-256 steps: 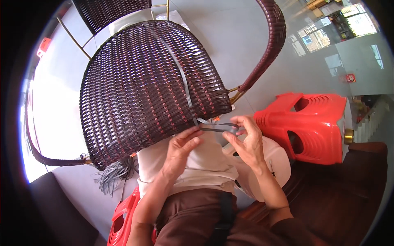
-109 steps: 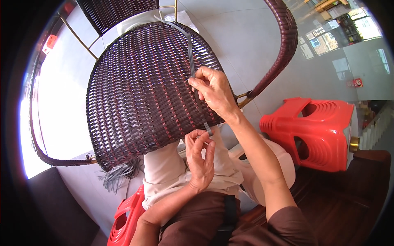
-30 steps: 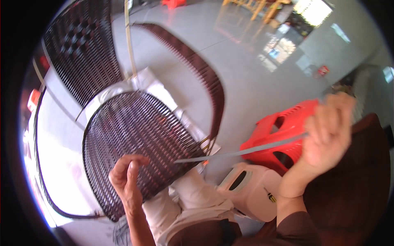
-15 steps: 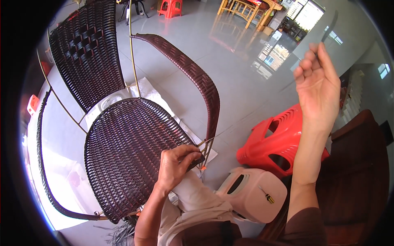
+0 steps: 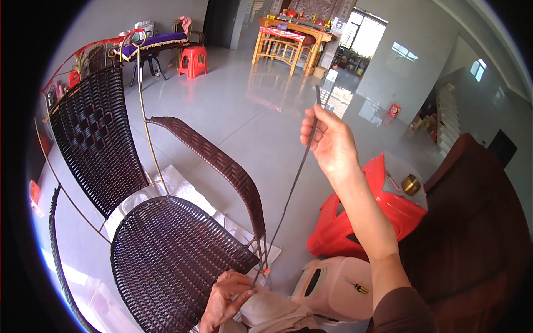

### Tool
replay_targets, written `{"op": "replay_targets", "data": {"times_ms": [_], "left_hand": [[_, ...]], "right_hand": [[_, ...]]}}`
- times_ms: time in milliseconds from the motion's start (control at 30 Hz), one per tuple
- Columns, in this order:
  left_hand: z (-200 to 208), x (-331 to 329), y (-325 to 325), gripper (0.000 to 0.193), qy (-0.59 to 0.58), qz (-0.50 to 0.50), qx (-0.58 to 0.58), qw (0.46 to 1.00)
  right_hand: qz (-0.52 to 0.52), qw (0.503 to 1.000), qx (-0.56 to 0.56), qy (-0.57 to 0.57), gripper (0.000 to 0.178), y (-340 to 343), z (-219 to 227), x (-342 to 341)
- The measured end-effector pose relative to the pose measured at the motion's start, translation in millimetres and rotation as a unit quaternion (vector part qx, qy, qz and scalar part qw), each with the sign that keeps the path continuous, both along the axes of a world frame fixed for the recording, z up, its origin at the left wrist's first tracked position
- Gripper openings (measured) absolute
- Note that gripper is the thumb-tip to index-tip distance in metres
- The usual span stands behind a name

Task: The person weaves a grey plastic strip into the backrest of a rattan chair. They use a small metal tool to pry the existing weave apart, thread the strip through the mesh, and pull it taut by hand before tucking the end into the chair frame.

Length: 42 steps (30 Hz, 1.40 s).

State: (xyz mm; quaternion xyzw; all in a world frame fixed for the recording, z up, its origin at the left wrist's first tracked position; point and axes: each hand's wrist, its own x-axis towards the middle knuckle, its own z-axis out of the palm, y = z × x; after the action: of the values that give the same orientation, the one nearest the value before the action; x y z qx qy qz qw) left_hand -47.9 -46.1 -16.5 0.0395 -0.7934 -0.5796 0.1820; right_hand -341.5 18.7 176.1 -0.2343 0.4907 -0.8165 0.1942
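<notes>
A dark brown woven chair stands at my left, with its seat (image 5: 172,255), backrest (image 5: 91,150) and braided armrest (image 5: 214,158) in view. At the seat's front right corner, my left hand (image 5: 225,299) is closed, thumb and fingers pinched where a dark weaving strip (image 5: 292,194) meets the chair. The strip rises nearly straight from there to my right hand (image 5: 332,145), which is raised over the floor and closed around it. A short free end sticks up above the right fingers. What lies under the left fingers is partly hidden.
Right of the chair, a pale pink stool (image 5: 338,291) bears a screwdriver (image 5: 360,288). Behind it a red stool (image 5: 355,222) holds a brass-coloured round object (image 5: 411,184). Dark furniture (image 5: 472,244) stands at the right; a wooden table (image 5: 294,33) is far back.
The view has tilted up, showing more of the room. My right hand has moved left and lower relative to the view, and the strip now shows drawn out between both hands.
</notes>
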Motion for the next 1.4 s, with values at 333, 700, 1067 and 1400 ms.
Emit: {"op": "replay_targets", "data": {"times_ms": [333, 700, 1067, 1400], "left_hand": [[-0.4, 30.6, -23.6, 0.032, -0.016, 0.004, 0.194, 0.981], [-24.8, 29.2, 40.9, 0.022, -0.033, 0.332, 0.463, 0.821], [-10.3, 47.1, 37.2, 0.022, 0.031, 0.367, 0.498, 0.785], [-15.9, 12.3, 4.9, 0.025, -0.044, 0.341, 0.481, 0.807]], "right_hand": [[0.287, 0.931, 0.204, -0.101, 0.020, 40.1, -122.1, 131.7], [0.373, 0.851, 0.370, 0.026, 0.024, 68.9, -208.5, 200.3], [0.111, 0.784, 0.154, 0.590, 0.033, -1.7, -247.0, 157.5], [0.112, 0.740, 0.116, 0.653, 0.019, 38.4, -279.5, 170.8]]}}
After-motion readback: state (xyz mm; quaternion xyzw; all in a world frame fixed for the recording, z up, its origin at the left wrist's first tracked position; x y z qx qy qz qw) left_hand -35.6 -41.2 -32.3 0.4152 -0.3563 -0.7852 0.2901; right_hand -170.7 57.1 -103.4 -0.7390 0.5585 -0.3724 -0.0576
